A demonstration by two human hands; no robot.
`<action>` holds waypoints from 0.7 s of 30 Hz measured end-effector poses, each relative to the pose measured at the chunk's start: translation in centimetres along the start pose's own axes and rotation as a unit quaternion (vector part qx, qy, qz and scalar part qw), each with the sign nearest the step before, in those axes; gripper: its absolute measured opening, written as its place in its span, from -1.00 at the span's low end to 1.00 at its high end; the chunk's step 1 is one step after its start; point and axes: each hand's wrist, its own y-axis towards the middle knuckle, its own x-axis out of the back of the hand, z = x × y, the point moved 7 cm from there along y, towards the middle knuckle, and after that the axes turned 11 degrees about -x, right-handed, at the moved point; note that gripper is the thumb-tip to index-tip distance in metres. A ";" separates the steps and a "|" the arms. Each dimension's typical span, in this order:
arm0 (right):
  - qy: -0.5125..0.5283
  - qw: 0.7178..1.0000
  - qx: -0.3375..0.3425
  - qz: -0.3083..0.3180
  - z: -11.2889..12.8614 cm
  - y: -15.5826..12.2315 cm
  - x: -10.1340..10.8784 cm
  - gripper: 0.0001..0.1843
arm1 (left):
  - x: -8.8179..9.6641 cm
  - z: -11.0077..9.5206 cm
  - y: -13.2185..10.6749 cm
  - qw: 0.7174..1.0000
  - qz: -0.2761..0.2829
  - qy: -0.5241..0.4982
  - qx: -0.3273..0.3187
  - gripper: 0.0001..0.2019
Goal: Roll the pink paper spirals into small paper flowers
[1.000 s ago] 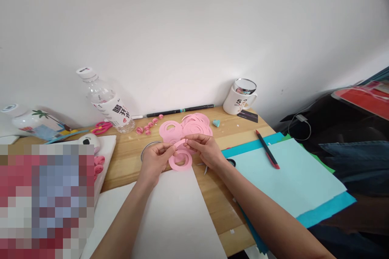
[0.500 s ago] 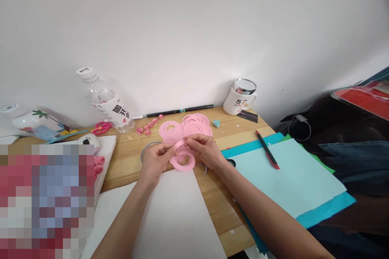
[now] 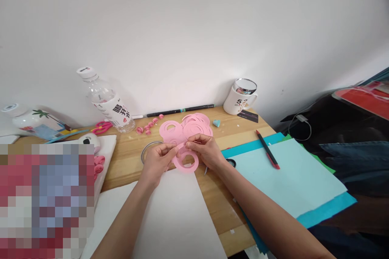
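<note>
Between my hands is a pink paper spiral point(image 3: 192, 167), with its looped lower end hanging over the edge of the white paper point(image 3: 170, 210). My left hand point(image 3: 159, 160) pinches the strip from the left. From the right, my right hand point(image 3: 205, 149) pinches the same strip between thumb and fingers. Behind them lie several more pink paper spirals point(image 3: 197, 127) in an overlapping pile. Several small rolled pink paper roses point(image 3: 148, 125) sit to the left of the pile. A small blue paper roll point(image 3: 216, 123) stands to its right.
Scissors with black handles point(image 3: 231, 163) lie partly under my right wrist. Blue paper sheets point(image 3: 288, 178) carry a red and black pen point(image 3: 267, 149). A water bottle point(image 3: 109, 105) and a white mug point(image 3: 235, 101) stand by the wall. A tape roll point(image 3: 142, 156) is beside my left hand.
The hanging loop of the pink spiral has swung slightly right and turned. My fingers have shifted a little on the strip, both hands still pinching it.
</note>
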 end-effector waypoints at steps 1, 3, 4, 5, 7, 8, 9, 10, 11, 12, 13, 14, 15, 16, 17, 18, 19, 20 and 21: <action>-0.001 1.000 0.000 -0.004 0.0 0.0 0.1 -0.84 | 0.1 0.0 0.0 1.000 -0.003 0.002 -0.003 -0.66; -0.006 1.000 -0.003 -0.001 -0.1 0.1 0.0 -0.84 | 0.4 0.0 0.1 1.000 -0.017 0.004 -0.010 -0.66; -0.008 1.000 -0.006 0.006 -0.1 0.1 -0.1 -0.83 | 0.5 0.0 0.2 1.000 -0.025 0.005 -0.014 -0.67; -0.008 1.000 -0.011 0.015 -0.2 0.1 -0.3 -0.80 | 0.7 0.0 0.2 0.999 -0.033 0.004 -0.016 -0.67; -0.004 0.999 -0.018 0.029 -0.2 0.1 -0.5 -0.76 | 0.9 0.0 0.3 0.999 -0.046 0.001 -0.019 -0.68; -0.003 0.999 -0.019 0.030 -0.2 0.1 -0.5 -0.75 | 1.0 0.0 0.3 0.999 -0.049 -0.001 -0.018 -0.69; -0.002 0.999 -0.019 0.026 -0.2 0.1 -0.5 -0.75 | 1.0 0.0 0.3 0.999 -0.049 -0.002 -0.017 -0.69; -0.002 1.000 -0.018 0.021 -0.2 0.1 -0.3 -0.75 | 0.9 0.0 0.3 0.999 -0.046 -0.004 -0.014 -0.69; -0.002 1.000 -0.017 0.016 -0.2 0.1 -0.2 -0.76 | 0.8 0.1 0.3 0.999 -0.039 -0.006 -0.009 -0.68; -0.002 1.000 -0.016 0.012 -0.2 0.1 -0.1 -0.77 | 0.6 0.1 0.2 1.000 -0.029 -0.010 -0.003 -0.67; 0.000 1.000 -0.014 0.012 -0.2 0.1 -0.1 -0.78 | 0.4 0.1 0.1 1.000 -0.017 -0.015 0.004 -0.67; 0.002 1.000 -0.012 0.015 -0.2 0.1 -0.1 -0.80 | 0.2 0.1 0.1 1.000 -0.005 -0.020 0.009 -0.68; 0.002 1.000 -0.010 0.018 -0.1 0.1 -0.1 -0.81 | 0.0 0.1 0.0 1.000 0.005 -0.025 0.013 -0.70; -0.001 1.000 -0.007 0.019 -0.1 0.1 -0.1 -0.81 | -0.2 0.1 0.0 0.999 0.013 -0.029 0.015 -0.71; -0.005 1.000 -0.003 0.018 0.0 0.1 -0.1 -0.81 | -0.3 0.1 -0.1 0.999 0.017 -0.034 0.016 -0.73; -0.009 1.000 0.001 0.013 0.0 0.1 0.0 -0.81 | -0.4 0.1 -0.1 0.999 0.019 -0.037 0.017 -0.73; -0.011 1.000 0.006 0.005 0.1 0.1 0.1 -0.82 | -0.4 0.1 -0.1 0.999 0.018 -0.040 0.019 -0.73; -0.012 1.000 0.010 -0.004 0.1 0.2 0.2 -0.82 | -0.3 0.2 -0.1 0.999 0.013 -0.043 0.021 -0.72; -0.013 1.000 0.013 -0.010 0.2 0.2 0.2 -0.82 | -0.2 0.2 -0.1 0.999 0.008 -0.045 0.023 -0.71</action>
